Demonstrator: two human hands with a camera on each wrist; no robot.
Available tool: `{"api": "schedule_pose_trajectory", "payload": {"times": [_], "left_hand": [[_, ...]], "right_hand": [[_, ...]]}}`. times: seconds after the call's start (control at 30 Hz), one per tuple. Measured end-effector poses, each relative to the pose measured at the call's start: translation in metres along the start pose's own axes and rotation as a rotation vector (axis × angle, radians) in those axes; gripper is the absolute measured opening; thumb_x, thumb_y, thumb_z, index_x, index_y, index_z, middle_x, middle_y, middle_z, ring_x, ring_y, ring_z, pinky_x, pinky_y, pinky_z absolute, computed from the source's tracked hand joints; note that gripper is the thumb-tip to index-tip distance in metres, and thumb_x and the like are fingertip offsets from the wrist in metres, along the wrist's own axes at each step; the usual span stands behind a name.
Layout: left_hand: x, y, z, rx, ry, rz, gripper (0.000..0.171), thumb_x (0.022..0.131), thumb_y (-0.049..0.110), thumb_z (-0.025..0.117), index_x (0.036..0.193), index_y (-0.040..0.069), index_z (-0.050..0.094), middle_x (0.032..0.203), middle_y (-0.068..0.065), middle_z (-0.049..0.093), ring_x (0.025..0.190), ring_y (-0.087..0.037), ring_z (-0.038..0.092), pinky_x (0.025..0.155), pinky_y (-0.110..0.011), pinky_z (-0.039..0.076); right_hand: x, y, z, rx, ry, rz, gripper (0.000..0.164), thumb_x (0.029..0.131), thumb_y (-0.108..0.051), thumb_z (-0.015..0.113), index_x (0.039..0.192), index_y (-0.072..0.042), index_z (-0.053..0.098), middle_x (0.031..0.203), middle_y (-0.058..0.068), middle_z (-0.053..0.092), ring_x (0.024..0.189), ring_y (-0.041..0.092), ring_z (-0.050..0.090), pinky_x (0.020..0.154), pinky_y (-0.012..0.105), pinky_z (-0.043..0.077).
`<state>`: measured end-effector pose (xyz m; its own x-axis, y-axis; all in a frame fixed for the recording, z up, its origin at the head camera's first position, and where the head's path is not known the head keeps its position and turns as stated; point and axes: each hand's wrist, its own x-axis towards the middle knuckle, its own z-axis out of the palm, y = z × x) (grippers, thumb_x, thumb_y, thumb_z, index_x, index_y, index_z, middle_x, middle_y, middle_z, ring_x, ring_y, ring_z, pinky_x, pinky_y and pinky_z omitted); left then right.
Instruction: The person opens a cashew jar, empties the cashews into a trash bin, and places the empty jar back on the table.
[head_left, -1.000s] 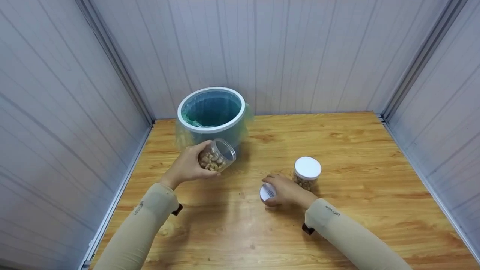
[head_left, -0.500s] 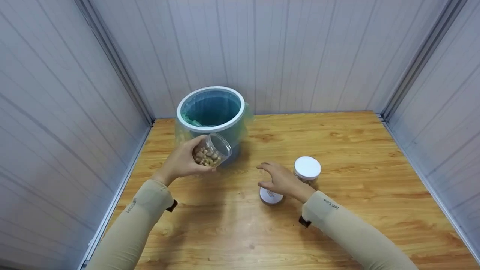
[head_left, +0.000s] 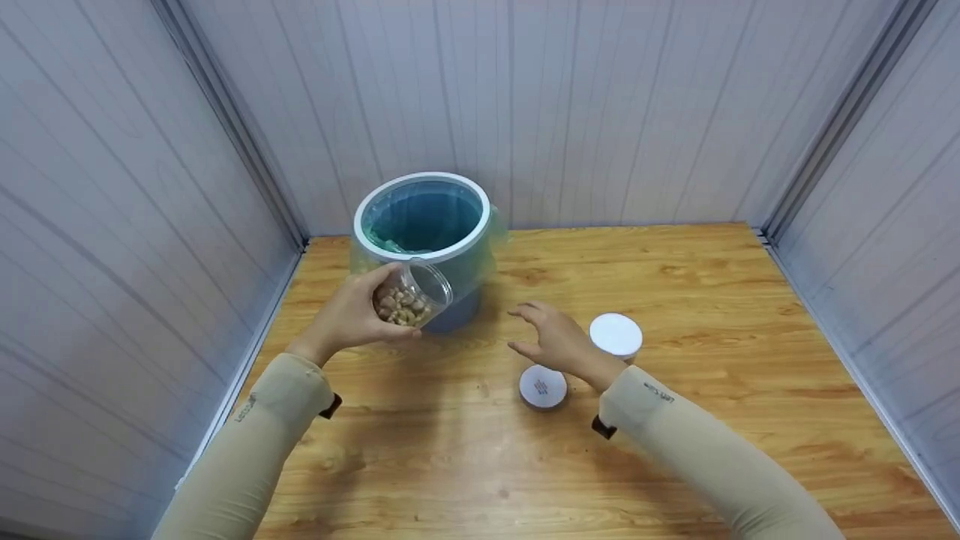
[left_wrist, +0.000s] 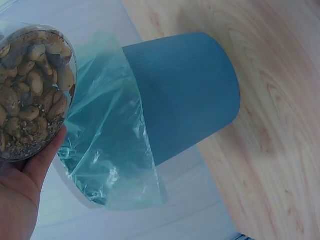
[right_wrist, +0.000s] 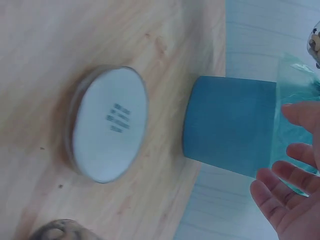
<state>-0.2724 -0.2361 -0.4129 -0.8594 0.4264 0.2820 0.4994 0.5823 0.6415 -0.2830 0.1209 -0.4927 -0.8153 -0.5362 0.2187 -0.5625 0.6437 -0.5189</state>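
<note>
My left hand (head_left: 352,311) grips a clear plastic jar (head_left: 412,292) of nuts, tilted with its uncovered mouth toward the right. In the left wrist view the nuts (left_wrist: 32,95) show through the jar's round bottom, with crumbs among them. The jar is in front of the bin (head_left: 454,307), just below its rim. My right hand (head_left: 559,341) hovers over the table with fingers spread and holds nothing. Below it a white lid (head_left: 543,387) with small print lies on the table. Beside the right wrist stands a second jar with a white lid (head_left: 616,334), partly hidden by the arm.
The blue bin has a white rim (head_left: 358,225) and a green plastic liner (left_wrist: 110,150) folded over its outside. Panelled walls (head_left: 600,112) enclose the wooden table (head_left: 712,315) at the back and both sides.
My right hand has let go of the white lid, leaving it on the table, and has risen away from it. The left hand has carried the jar up and left toward the bin.
</note>
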Motion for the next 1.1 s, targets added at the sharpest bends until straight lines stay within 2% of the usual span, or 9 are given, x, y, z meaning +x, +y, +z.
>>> {"api": "schedule_pose_trajectory", "payload": {"times": [0.2, 0.33, 0.63, 0.9, 1.1], "left_hand": [[0.000, 0.005, -0.010, 0.021, 0.004, -0.013, 0.100, 0.069, 0.039, 0.104, 0.154, 0.014, 0.058, 0.139, -0.008, 0.071, 0.118, -0.026, 0.068, 0.102, -0.049, 0.060], [0.000, 0.008, -0.016, 0.044, 0.005, -0.017, 0.099, 0.071, 0.037, 0.103, 0.154, 0.010, 0.058, 0.136, -0.010, 0.072, 0.116, -0.027, 0.069, 0.101, -0.049, 0.060], [0.003, 0.011, -0.026, 0.070, 0.016, -0.020, 0.100, 0.071, 0.034, 0.104, 0.155, 0.005, 0.056, 0.134, -0.014, 0.073, 0.114, -0.029, 0.069, 0.101, -0.050, 0.060], [0.003, 0.012, -0.038, 0.070, 0.013, -0.035, 0.099, 0.074, 0.034, 0.103, 0.155, 0.005, 0.055, 0.132, -0.011, 0.072, 0.113, -0.027, 0.068, 0.100, -0.049, 0.060], [0.000, 0.012, -0.043, 0.124, 0.024, -0.049, 0.101, 0.074, 0.034, 0.102, 0.157, 0.004, 0.053, 0.134, -0.016, 0.072, 0.114, -0.030, 0.069, 0.099, -0.051, 0.059]], "right_hand": [[0.010, -0.008, -0.008, 0.019, 0.052, -0.068, 0.053, 0.098, -0.022, 0.081, 0.143, 0.001, 0.065, 0.143, 0.020, 0.067, 0.122, 0.040, 0.071, 0.102, 0.055, 0.061], [0.017, -0.013, -0.013, 0.031, 0.076, -0.104, 0.054, 0.097, -0.019, 0.082, 0.143, 0.002, 0.064, 0.142, 0.020, 0.067, 0.120, 0.040, 0.071, 0.101, 0.054, 0.061], [0.032, -0.025, -0.026, 0.012, 0.097, -0.104, 0.056, 0.100, -0.027, 0.081, 0.146, 0.000, 0.063, 0.144, 0.018, 0.066, 0.117, 0.037, 0.071, 0.099, 0.053, 0.061], [0.045, -0.035, -0.035, 0.025, 0.116, -0.122, 0.057, 0.101, -0.030, 0.080, 0.146, 0.001, 0.063, 0.147, 0.018, 0.064, 0.117, 0.036, 0.071, 0.101, 0.051, 0.061], [0.052, -0.041, -0.039, 0.029, 0.127, -0.120, 0.057, 0.100, -0.029, 0.080, 0.146, 0.001, 0.063, 0.145, 0.017, 0.065, 0.117, 0.036, 0.071, 0.100, 0.050, 0.062]]}}
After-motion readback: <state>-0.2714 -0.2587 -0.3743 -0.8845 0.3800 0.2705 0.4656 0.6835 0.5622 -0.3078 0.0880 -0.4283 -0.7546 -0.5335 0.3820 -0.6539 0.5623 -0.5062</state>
